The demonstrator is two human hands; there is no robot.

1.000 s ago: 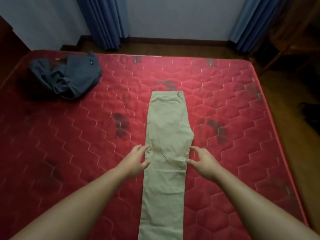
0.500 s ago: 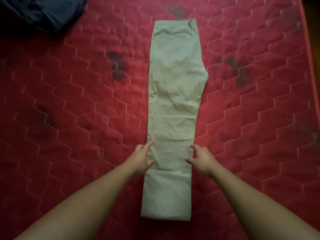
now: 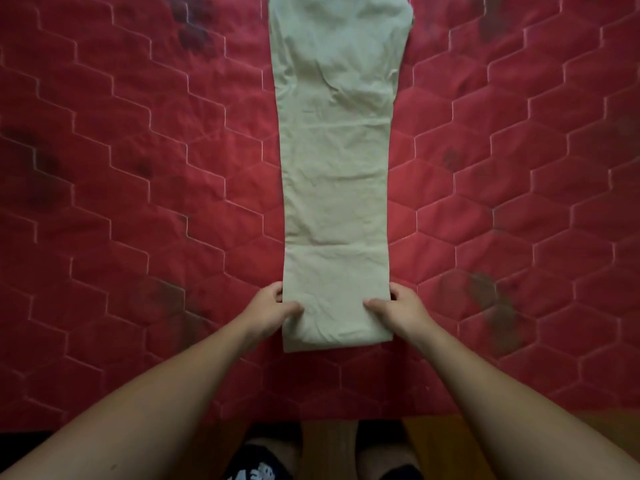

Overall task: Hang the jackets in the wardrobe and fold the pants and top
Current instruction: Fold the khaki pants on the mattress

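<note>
Head view, looking down. The bed's red mattress (image 3: 121, 202) fills most of the frame. Its cover is quilted in a hexagon pattern, with dark blotches scattered on both sides. Its near edge runs across the bottom of the frame.

The pants (image 3: 336, 168) are pale khaki and lie flat on the mattress, roughly midway between its left and right sides. They form one long strip running away from the near edge, apparently one leg laid over the other. The hem end lies close to the near edge without reaching it. The far end widens and runs out of the top of the frame. The fabric is lightly creased, most of all toward the far end.

Two bare forearms reach in from the bottom corners. A narrow strip of wooden floor (image 3: 433, 434) shows below the near edge of the mattress, and the person's feet (image 3: 256, 469) stand on it in dark footwear.

The left hand (image 3: 268, 311) is at the left side edge of the pants, just above the hem. Its grip is narrow: the thumb lies on top of the cloth and the fingers are curled at the edge. The right hand (image 3: 398, 311) holds the right side edge level with it, thumb on top and fingers curled at the edge. Both hands rest low against the mattress.
</note>
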